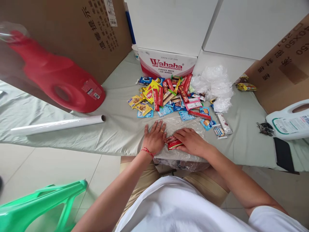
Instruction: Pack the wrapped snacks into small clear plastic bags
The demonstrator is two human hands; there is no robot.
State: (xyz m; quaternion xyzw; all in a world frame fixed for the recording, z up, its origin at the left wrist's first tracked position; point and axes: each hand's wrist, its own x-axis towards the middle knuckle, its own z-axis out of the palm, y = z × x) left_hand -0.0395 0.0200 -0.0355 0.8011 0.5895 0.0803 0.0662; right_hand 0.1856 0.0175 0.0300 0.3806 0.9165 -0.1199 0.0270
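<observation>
My left hand (154, 137) lies flat with its fingers stretched out at the left edge of a sheet of clear plastic film (193, 124). Red-wrapped snack bars (174, 144) rest on the film near the table's front edge, and my right hand (190, 140) grips them from the right, its fingers over the top. How many bars are under the fingers is partly hidden. The film hangs over the front edge. Just beyond my hands spreads a pile of wrapped snacks (166, 93) in red, yellow and blue packets.
A Wahaha carton (167, 64) stands behind the pile, with crumpled clear plastic (213, 85) to its right. A film roll (60, 125) and red jug (62, 77) occupy the left. At right are a white bottle (289, 124) and black phone-like slab (283, 154). A green stool (48, 199) stands below.
</observation>
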